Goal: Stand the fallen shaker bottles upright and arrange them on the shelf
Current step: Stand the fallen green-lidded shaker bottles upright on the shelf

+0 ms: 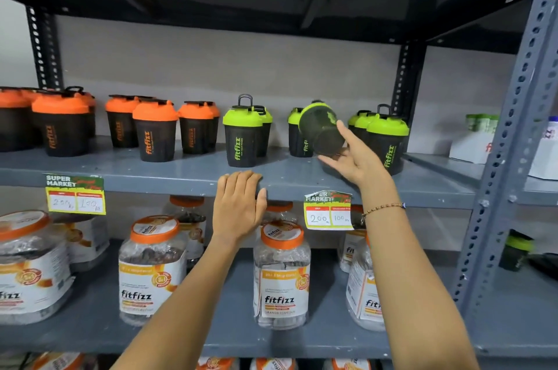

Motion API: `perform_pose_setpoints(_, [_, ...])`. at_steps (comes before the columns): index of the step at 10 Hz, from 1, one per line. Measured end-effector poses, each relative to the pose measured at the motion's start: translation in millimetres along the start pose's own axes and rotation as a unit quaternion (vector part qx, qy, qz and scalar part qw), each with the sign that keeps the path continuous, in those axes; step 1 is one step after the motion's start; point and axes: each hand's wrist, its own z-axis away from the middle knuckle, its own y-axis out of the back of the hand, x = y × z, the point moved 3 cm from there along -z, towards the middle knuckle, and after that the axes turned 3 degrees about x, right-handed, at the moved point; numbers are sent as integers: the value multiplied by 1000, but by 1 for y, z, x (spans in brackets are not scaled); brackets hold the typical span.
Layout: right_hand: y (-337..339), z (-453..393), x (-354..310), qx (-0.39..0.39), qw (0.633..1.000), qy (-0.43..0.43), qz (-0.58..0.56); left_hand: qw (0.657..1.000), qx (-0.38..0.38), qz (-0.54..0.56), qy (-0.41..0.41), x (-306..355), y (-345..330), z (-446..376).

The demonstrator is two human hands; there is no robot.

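A black shaker bottle with a lime-green lid [320, 128] is tilted in the air above the grey shelf [187, 170], its base facing me. My right hand [356, 158] grips it around the base. More green-lidded shakers stand upright: one pair [243, 137] to the left, one [297, 135] just behind the tilted bottle, and a group [385, 143] at the right. Orange-lidded shakers [155, 131] stand upright along the left of the shelf. My left hand [238, 206] rests flat on the shelf's front edge, fingers together, holding nothing.
Price tags [75, 194] [329, 211] hang from the shelf edge. Clear jars with orange lids [282, 276] fill the shelf below. A perforated steel upright [510, 140] stands at the right, with another shelf unit beyond it. The shelf above hangs low over the shakers.
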Motion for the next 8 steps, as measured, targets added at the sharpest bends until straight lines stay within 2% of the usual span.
perform_pose_setpoints(1, [-14, 4, 1, -64, 995, -4, -75, 1000, -7, -1, -3, 0, 1, 1])
perform_pose_setpoints(3, [-26, 2, 6, -91, 989, -15, -117, 1000, -5, -4, -11, -2, 1, 1])
perform_pose_setpoints(4, [-27, -10, 10, -66, 997, -23, -15, 1000, -5, 1, -13, -2, 2, 1])
perform_pose_setpoints(5, [-23, -26, 15, -34, 990, 2, 138, 1000, -6, 9, -12, -2, 2, 2])
perform_pose_setpoints(6, [-19, -39, 22, -29, 966, 31, 254, 1000, -6, 14, -13, -3, 2, 2])
perform_pose_setpoints(8, [-9, -56, 30, -6, 894, 50, 444, 1000, -6, 28, -9, -3, 1, 3])
